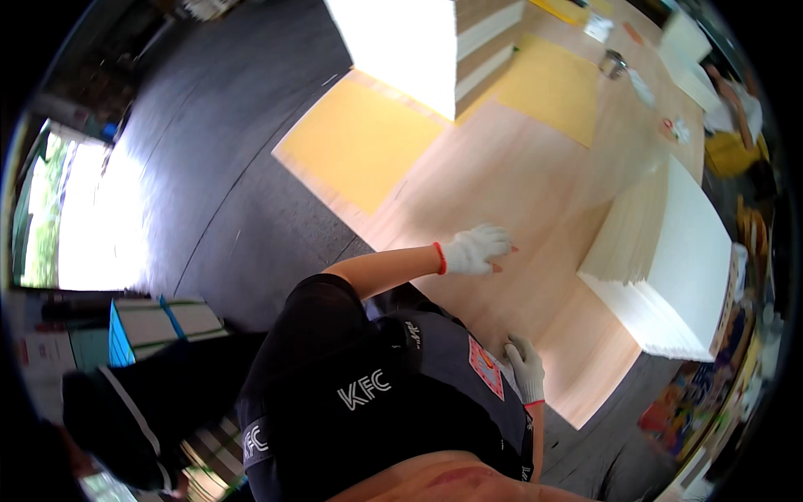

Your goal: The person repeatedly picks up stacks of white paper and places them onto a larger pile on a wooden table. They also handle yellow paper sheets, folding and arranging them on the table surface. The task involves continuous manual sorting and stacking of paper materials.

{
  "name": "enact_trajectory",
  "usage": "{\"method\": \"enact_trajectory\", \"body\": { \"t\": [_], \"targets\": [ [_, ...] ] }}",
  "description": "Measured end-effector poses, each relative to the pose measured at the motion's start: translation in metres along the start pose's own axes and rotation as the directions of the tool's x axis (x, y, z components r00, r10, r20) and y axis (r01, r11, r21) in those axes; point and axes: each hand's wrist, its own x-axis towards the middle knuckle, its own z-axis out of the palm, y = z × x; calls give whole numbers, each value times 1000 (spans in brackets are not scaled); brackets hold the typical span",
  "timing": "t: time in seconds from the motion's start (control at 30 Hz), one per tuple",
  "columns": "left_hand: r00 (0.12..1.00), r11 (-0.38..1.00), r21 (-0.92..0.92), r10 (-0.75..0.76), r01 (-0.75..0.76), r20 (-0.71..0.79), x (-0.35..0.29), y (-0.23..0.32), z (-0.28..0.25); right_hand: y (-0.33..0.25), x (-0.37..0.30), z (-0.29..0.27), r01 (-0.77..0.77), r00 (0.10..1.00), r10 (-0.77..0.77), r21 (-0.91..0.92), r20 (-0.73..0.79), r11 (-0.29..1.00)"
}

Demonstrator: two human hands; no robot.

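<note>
Desk point(510, 180): light tan, wood grain. On desk: yellow sheets point(361, 140), white stack point(696, 263). At desk: left glove point(473, 250) white, right glove point(526, 368) off-white, both cuffs point(441, 258) red.

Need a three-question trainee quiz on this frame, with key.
1. True or false: both the left hand and the right hand wear white knit gloves with red cuffs.
2. The thick stack of thin white sheets at the right of the picture rests on:
A) the dark grey floor
B) the pale wooden table
C) a blue plastic crate
3. Which hand is closer to the table's near edge?

Key: 1. True. 2. B. 3. The right hand.
</note>
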Motion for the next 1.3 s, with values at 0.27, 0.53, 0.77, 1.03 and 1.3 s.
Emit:
{"method": "enact_trajectory", "body": {
  "t": [0.27, 0.53, 0.77, 1.03, 1.3],
  "targets": [
    [988, 977, -146, -152, 152, 9, 2, 9, -7, -8, 16, -23, 52, 999, -53, 38, 5, 998],
    [956, 960, 63, -278, 273, 90, 76, -34, -51, -20, 44, -20, 58, 996, -49, 130, -69, 990],
    [940, 903, 261, -327, 340, -94, 211, -136, -85, -38, 85, 0, 265, 694, -511, -479, -507, 837],
    [937, 757, 604, -345, 249, 46, 285, -219, -80, -16, 97, 14, 204, 670, -551, -591, -497, 780],
    [948, 832, 525, -290, 180, 134, 287, -245, -98, -19, 101, 6, 237, 697, -557, -589, -452, 773]
  ]
}}
